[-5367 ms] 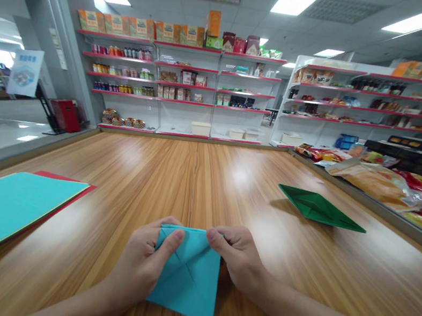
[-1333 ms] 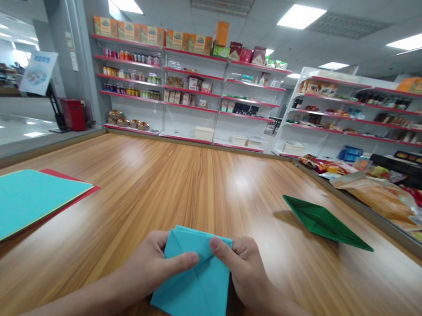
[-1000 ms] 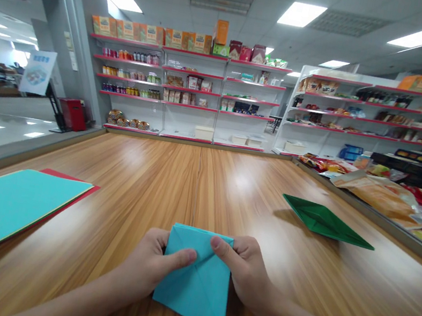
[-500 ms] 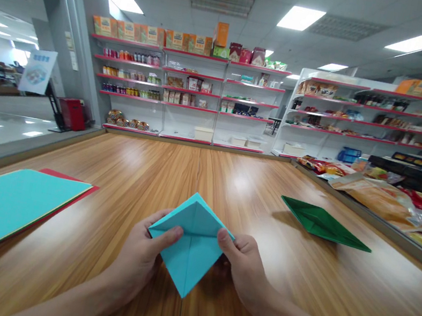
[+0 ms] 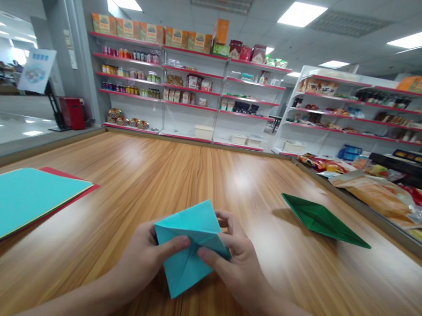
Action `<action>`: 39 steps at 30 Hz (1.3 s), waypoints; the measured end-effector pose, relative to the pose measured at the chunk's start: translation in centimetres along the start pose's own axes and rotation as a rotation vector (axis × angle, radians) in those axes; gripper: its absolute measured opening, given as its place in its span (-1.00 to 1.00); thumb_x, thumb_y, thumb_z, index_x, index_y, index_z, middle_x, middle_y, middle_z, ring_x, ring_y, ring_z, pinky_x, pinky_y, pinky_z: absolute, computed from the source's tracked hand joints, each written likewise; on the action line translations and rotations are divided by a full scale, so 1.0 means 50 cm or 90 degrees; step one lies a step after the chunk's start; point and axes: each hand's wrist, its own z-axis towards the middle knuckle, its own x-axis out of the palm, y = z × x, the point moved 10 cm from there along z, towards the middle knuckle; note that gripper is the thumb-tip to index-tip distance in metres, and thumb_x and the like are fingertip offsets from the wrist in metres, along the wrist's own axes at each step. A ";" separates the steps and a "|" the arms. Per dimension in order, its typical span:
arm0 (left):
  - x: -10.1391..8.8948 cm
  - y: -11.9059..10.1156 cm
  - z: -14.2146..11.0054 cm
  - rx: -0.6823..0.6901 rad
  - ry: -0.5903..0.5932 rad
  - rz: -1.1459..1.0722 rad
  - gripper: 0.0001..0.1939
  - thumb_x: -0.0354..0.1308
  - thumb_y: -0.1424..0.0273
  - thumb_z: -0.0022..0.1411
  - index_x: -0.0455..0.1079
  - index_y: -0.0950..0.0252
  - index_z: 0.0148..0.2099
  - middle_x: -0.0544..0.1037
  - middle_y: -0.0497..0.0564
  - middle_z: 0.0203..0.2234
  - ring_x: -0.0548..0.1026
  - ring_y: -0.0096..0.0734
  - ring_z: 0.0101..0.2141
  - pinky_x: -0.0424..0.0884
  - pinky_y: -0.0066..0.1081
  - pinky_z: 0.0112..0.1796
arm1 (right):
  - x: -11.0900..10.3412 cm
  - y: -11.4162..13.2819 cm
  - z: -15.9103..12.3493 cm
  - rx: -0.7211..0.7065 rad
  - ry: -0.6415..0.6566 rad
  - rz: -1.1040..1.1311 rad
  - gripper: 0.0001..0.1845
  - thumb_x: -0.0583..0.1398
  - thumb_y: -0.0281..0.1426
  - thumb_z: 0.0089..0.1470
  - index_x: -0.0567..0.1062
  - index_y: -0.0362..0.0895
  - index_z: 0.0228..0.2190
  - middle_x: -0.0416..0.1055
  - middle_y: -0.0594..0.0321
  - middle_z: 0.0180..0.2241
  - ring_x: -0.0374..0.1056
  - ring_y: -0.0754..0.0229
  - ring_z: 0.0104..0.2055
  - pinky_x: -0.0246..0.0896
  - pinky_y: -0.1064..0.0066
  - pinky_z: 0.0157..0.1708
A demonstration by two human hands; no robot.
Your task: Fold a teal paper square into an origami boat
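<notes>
A light-blue sheet of folded paper (image 5: 193, 223), roughly diamond-shaped with creases through its middle, is held between my two hands above the wooden table. My left hand (image 5: 152, 248) grips its left corner, the thumb pressed on the near face and the other fingers mostly hidden behind. On the right side, my right hand (image 5: 237, 255) pinches the paper, its thumb near the centre and the index finger at the right edge. To the right lies a green folded paper boat (image 5: 324, 221), touched by neither hand.
A stack of coloured paper (image 5: 18, 206), light blue on top with red beneath, lies at the left. Bagged snacks (image 5: 380, 193) fill a section beyond the table's right edge. Stocked shelves (image 5: 190, 89) stand behind the wooden table (image 5: 145, 162).
The blue paper has tilted, its top corner shifting right and its lower corner left. My right thumb has slid inward to the middle, and the paper's centre now bends between both thumbs.
</notes>
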 end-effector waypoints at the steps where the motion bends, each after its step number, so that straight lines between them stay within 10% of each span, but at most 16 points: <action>1: 0.009 -0.005 -0.001 0.000 0.022 0.006 -0.65 0.32 0.20 0.03 0.52 0.37 -0.23 0.61 0.13 -0.31 0.52 -0.16 -0.31 0.44 -0.32 -0.27 | 0.007 0.001 -0.001 0.002 0.019 0.011 -0.89 0.27 -0.32 0.04 0.62 -0.05 -0.40 0.22 0.14 -0.06 0.19 0.08 0.02 0.17 0.21 0.02; 15: 0.021 -0.015 -0.009 -0.008 0.045 0.034 -0.65 0.31 0.18 0.03 0.52 0.38 -0.26 0.60 0.10 -0.36 0.51 -0.24 -0.37 0.45 -0.36 -0.32 | 0.038 -0.008 -0.002 0.053 0.091 0.181 -0.73 0.29 -0.24 0.02 0.53 -0.16 -0.56 0.26 0.16 -0.13 0.23 0.10 -0.02 0.18 0.22 0.00; 22: 0.023 -0.005 -0.009 -0.031 0.051 0.008 -0.65 0.31 0.17 0.03 0.52 0.39 -0.30 0.59 0.10 -0.41 0.52 -0.19 -0.37 0.46 -0.32 -0.33 | 0.074 -0.041 -0.009 0.189 0.161 0.363 -0.72 0.31 -0.22 -0.02 0.56 -0.14 -0.30 0.42 0.22 -0.30 0.35 0.21 -0.28 0.30 0.32 -0.23; 39: 0.022 0.014 -0.005 -0.061 0.039 -0.016 -0.64 0.30 0.13 0.04 0.54 0.38 -0.32 0.61 0.12 -0.39 0.56 -0.09 -0.34 0.49 -0.21 -0.27 | 0.035 -0.038 -0.001 0.166 0.051 0.146 -0.61 0.22 -0.12 0.06 0.58 -0.19 -0.53 0.43 0.13 -0.35 0.35 0.15 -0.30 0.26 0.34 -0.29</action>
